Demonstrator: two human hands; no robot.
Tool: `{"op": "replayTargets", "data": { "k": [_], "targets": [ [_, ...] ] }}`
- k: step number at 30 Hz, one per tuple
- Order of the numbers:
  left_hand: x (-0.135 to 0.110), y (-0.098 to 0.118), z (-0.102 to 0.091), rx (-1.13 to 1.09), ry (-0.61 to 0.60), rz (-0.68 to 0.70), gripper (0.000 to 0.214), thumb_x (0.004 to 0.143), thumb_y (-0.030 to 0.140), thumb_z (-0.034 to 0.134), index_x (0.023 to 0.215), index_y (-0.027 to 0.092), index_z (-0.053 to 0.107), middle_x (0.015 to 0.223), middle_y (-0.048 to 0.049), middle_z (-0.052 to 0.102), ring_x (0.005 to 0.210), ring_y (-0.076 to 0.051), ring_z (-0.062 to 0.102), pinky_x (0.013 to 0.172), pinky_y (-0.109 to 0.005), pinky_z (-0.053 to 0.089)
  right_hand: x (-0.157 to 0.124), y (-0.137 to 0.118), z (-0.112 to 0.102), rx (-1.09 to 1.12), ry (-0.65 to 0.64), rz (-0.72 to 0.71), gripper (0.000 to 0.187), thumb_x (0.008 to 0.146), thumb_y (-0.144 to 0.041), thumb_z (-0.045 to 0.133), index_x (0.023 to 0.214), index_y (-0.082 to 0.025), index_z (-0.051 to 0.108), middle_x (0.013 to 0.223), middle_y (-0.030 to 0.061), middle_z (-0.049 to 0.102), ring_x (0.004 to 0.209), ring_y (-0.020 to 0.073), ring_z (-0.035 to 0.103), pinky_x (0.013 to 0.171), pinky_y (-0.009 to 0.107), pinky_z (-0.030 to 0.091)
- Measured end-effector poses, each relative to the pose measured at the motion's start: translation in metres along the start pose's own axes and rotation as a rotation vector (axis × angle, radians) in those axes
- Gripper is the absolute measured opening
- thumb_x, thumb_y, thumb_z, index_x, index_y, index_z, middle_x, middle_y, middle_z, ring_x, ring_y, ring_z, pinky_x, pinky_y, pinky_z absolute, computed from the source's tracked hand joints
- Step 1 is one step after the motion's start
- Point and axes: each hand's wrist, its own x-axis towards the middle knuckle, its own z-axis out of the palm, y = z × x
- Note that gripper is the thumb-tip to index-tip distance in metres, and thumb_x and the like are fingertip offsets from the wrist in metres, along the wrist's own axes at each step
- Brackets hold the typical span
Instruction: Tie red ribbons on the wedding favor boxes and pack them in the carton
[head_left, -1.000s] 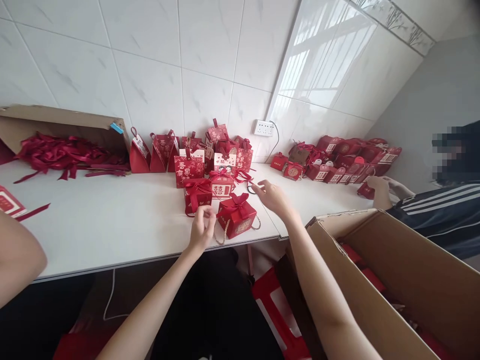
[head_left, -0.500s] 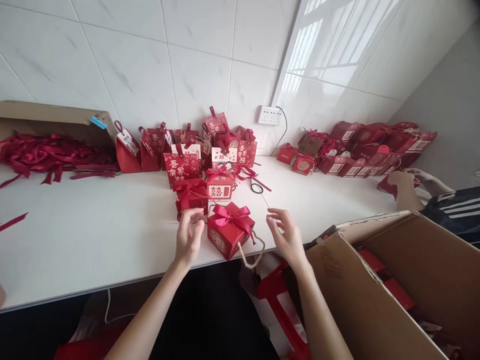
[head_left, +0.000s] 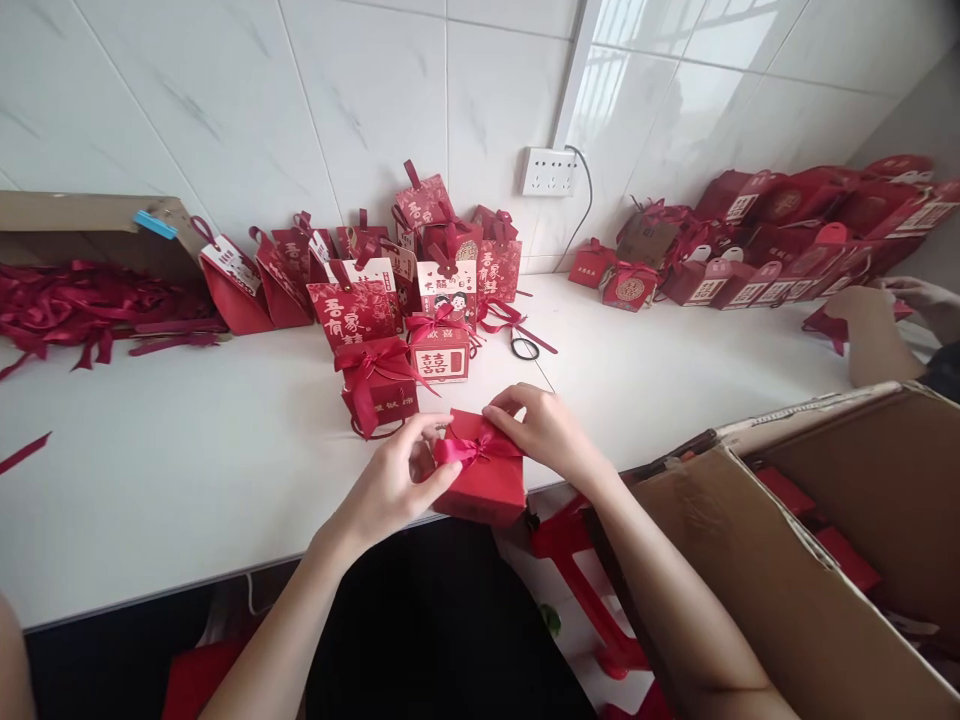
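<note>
— So where was the red gift box (head_left: 484,488)?
— At the counter's (head_left: 187,450) front edge. The left hand (head_left: 394,480) and right hand (head_left: 544,432) both pinched its pink ribbon bow (head_left: 469,447), fingers curled on it.

Both hands, left hand (head_left: 390,480) and right hand (head_left: 544,430), on red gift box (head_left: 484,485); white table (head_left: 187,450) edge

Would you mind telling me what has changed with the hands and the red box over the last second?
Both hands closed onto the red box: the left hand and right hand now grip it at the bow, pulled toward the table edge. The finished boxes behind stayed put.
</note>
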Motion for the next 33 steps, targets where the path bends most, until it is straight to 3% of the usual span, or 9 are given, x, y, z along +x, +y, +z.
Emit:
{"op": "replayTargets", "data": {
  "k": [2, 6, 9, 13, 15, 19, 25, 29, 33],
  "targets": [
    [0.002, 0.002, -0.003, 0.075, -0.053, 0.095, 0.046, 0.081, 0.036, 0.056, 0.123, 0.022, 0.047, 0.116, -0.0093, 0.056, 0.107, -0.024, 0.059, 0.091, -0.037, 0.051, 0.0, -0.003, 0.0, -0.017, -0.015, -0.018, 0.018, 0.086, -0.03, 0.054, 0.073, -0.02, 0.06, 0.079, 0.0026, 0.067, 0.07, 0.0153, 0.06, 0.066, 0.028, 0.047],
    [0.013, 0.0, -0.004, 0.117, -0.14, 0.283, 0.052, 0.082, 0.03, 0.053, 0.132, 0.023, 0.041, 0.145, -0.0098, 0.035, 0.135, -0.028, 0.033, 0.111, -0.043, 0.032, -0.017, -0.004, -0.003, 0.061, 0.089, -0.023, 0.019, 0.088, -0.036, 0.051, 0.095, -0.019, 0.06, 0.091, 0.0052, 0.067, 0.081, 0.0165, 0.063, 0.07, 0.028, 0.049],
    [0.013, 0.001, 0.001, 0.092, -0.158, 0.261, 0.04, 0.085, 0.029, 0.05, 0.124, 0.022, 0.047, 0.135, -0.0088, 0.047, 0.126, -0.025, 0.045, 0.107, -0.039, 0.038, -0.039, -0.003, -0.009, 0.035, 0.128, 0.074, 0.027, 0.089, -0.041, 0.05, 0.1, -0.019, 0.059, 0.094, 0.0065, 0.067, 0.08, 0.0177, 0.064, 0.068, 0.029, 0.049],
    [0.003, 0.007, 0.007, 0.191, -0.013, 0.184, 0.027, 0.085, 0.027, 0.049, 0.111, 0.02, 0.052, 0.114, -0.0085, 0.057, 0.112, -0.024, 0.052, 0.097, -0.039, 0.044, -0.059, 0.001, -0.013, -0.033, 0.025, 0.216, 0.026, 0.089, -0.04, 0.047, 0.077, -0.021, 0.06, 0.072, 0.0018, 0.066, 0.061, 0.0161, 0.059, 0.058, 0.028, 0.045],
    [-0.001, 0.011, 0.007, 0.22, 0.0, 0.168, 0.028, 0.085, 0.026, 0.048, 0.112, 0.02, 0.053, 0.117, -0.0086, 0.057, 0.115, -0.024, 0.05, 0.098, -0.04, 0.043, -0.06, 0.005, -0.011, 0.081, -0.02, 0.215, 0.029, 0.091, -0.041, 0.043, 0.077, -0.021, 0.059, 0.073, 0.0016, 0.065, 0.062, 0.0155, 0.059, 0.06, 0.028, 0.046],
    [-0.002, 0.016, 0.001, 0.127, -0.065, 0.216, 0.031, 0.087, 0.027, 0.04, 0.112, 0.021, 0.057, 0.134, -0.0069, 0.049, 0.126, -0.026, 0.043, 0.107, -0.042, 0.036, -0.049, 0.019, -0.006, 0.323, 0.034, 0.155, 0.03, 0.09, -0.046, 0.045, 0.098, -0.02, 0.058, 0.103, 0.0069, 0.063, 0.089, 0.0181, 0.061, 0.073, 0.03, 0.051],
    [0.004, 0.03, 0.007, 0.077, -0.1, 0.131, 0.034, 0.081, 0.045, 0.056, 0.105, 0.022, 0.062, 0.126, -0.0073, 0.055, 0.119, -0.028, 0.05, 0.103, -0.042, 0.041, -0.041, 0.018, -0.009, 0.447, -0.097, 0.079, 0.028, 0.087, -0.045, 0.053, 0.093, -0.019, 0.059, 0.093, 0.0057, 0.061, 0.091, 0.0186, 0.061, 0.079, 0.032, 0.051],
    [0.005, 0.029, 0.018, 0.058, -0.02, 0.138, 0.021, 0.083, 0.031, 0.055, 0.101, 0.023, 0.062, 0.118, -0.0063, 0.057, 0.115, -0.024, 0.052, 0.1, -0.039, 0.044, -0.042, 0.006, -0.011, 0.481, 0.009, 0.119, 0.034, 0.085, -0.051, 0.051, 0.079, -0.018, 0.059, 0.075, 0.0026, 0.059, 0.072, 0.0159, 0.057, 0.067, 0.028, 0.049],
    [0.006, 0.021, 0.018, -0.017, -0.056, 0.115, 0.018, 0.084, 0.029, 0.054, 0.099, 0.023, 0.064, 0.121, -0.0051, 0.055, 0.119, -0.022, 0.048, 0.102, -0.037, 0.044, -0.052, -0.01, -0.01, 0.456, 0.192, 0.28, 0.036, 0.084, -0.046, 0.051, 0.061, -0.018, 0.051, 0.054, -0.0028, 0.045, 0.05, 0.0096, 0.04, 0.046, 0.021, 0.035]
  ]
}}
